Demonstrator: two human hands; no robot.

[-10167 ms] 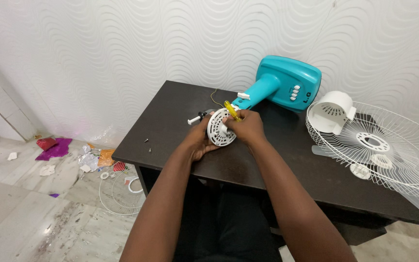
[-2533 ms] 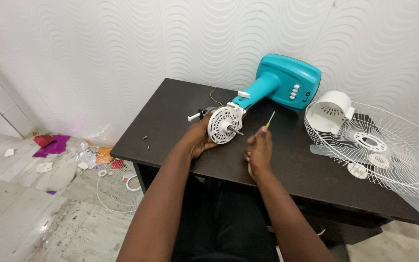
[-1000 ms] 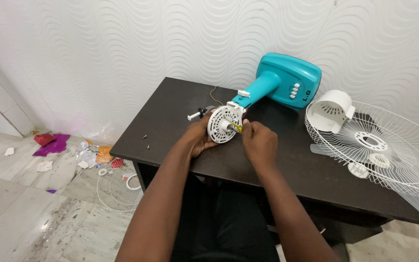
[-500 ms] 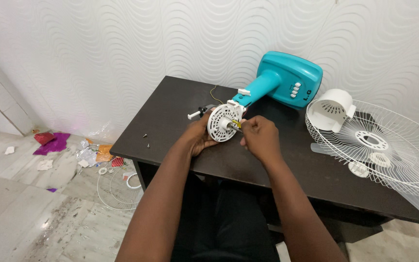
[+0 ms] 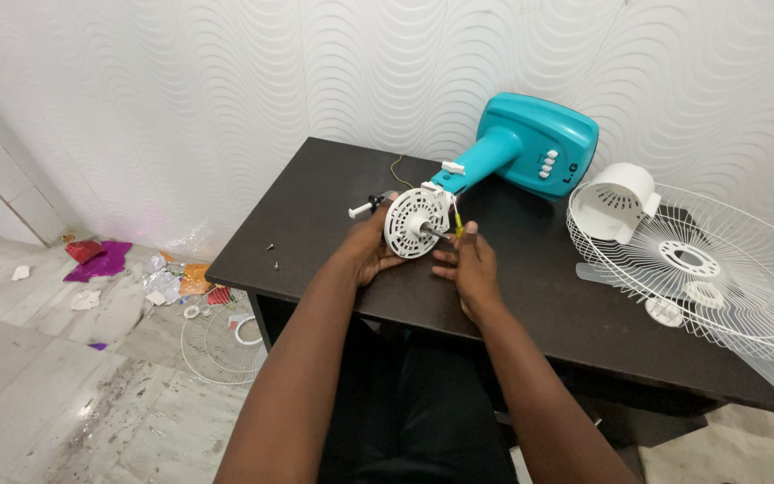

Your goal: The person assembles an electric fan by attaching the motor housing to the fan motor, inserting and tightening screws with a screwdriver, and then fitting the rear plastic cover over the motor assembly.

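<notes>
Left hand (image 5: 371,254) grip: closed around the white motor front plate (image 5: 414,223), upright on the counter (image 5: 315,211). Right hand (image 5: 468,269) grip: narrow, pinching a yellow-handled screwdriver (image 5: 458,225) just right of the shaft. Rear grille (image 5: 718,269), motor cover (image 5: 618,203) and two screws (image 5: 272,254) lie detached; reassembly judged incomplete.

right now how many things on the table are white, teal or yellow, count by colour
white: 5 (round motor plate, motor cover, wire grille, 2 small caps)
teal: 1 (fan base)
yellow: 1 (screwdriver, in the right hand)
total: 7
</notes>
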